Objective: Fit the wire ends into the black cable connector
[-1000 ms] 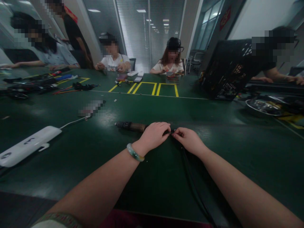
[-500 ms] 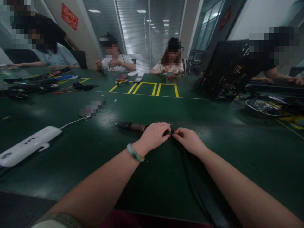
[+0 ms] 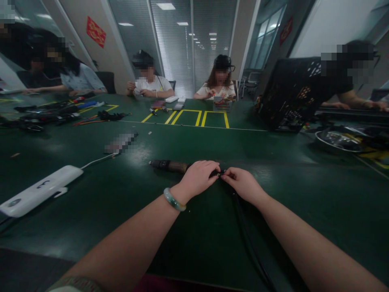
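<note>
A dark tool with a brown handle (image 3: 170, 165) lies on the green table (image 3: 91, 227), its tip pointing left. My left hand (image 3: 199, 178), a green bangle on the wrist, is closed over the tool's right end. My right hand (image 3: 243, 184) pinches the spot where a black cable (image 3: 247, 239) joins the tool. The cable runs from there toward me along my right forearm. The joint itself is hidden between my fingertips.
A white power strip (image 3: 39, 190) lies at the left with its thin cord. Cables and tools (image 3: 60, 115) are piled at the far left. A black crate (image 3: 288, 95) and a metal tray (image 3: 340, 140) stand at the right. Several people sit around the table.
The camera has tipped slightly, so everything sits a little lower in view. My hands stay closed at the same place on the tool and cable.
</note>
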Available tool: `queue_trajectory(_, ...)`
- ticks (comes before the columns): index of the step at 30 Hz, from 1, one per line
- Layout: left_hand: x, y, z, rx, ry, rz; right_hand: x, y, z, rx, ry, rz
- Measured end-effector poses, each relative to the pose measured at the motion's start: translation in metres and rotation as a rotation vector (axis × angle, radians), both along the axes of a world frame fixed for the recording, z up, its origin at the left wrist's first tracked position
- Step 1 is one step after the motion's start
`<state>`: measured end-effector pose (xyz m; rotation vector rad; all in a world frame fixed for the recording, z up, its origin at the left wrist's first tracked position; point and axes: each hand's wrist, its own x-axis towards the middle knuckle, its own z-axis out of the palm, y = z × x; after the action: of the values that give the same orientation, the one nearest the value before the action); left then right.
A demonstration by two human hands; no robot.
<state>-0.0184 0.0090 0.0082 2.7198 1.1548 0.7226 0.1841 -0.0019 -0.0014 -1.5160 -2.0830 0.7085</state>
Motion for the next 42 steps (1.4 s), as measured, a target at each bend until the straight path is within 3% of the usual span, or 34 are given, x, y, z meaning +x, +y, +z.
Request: queue_trajectory(42,0.0006,-0.0043,0.007,-0.041,0.005,0.016,0.0006,0.0012,-0.0022,-0.044,-0.007,0.025)
